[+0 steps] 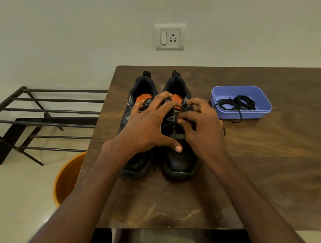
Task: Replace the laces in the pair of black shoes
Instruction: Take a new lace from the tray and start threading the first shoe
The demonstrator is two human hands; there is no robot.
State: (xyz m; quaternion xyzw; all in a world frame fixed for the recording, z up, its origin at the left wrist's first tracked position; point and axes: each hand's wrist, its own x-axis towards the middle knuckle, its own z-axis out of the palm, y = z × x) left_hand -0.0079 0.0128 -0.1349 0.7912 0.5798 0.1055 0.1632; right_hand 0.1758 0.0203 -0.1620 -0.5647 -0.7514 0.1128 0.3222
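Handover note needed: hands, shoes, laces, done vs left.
Left hand: fingers spread over both black shoes, steadying them.
Right hand: fingers pinch at the lacing area of the right black shoe; what they pinch is hidden.
Left black shoe stands beside it on the brown wooden table, toes toward the person.
Black laces are coiled in the blue plastic tray, one end trailing out.
Done: unclear. Left: lacing both shoes.

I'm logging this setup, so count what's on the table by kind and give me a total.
Shoes: 2, left shoe and right shoe
Tray: 1, blue
Lace bundle: 1, black, in the tray
Total: 4
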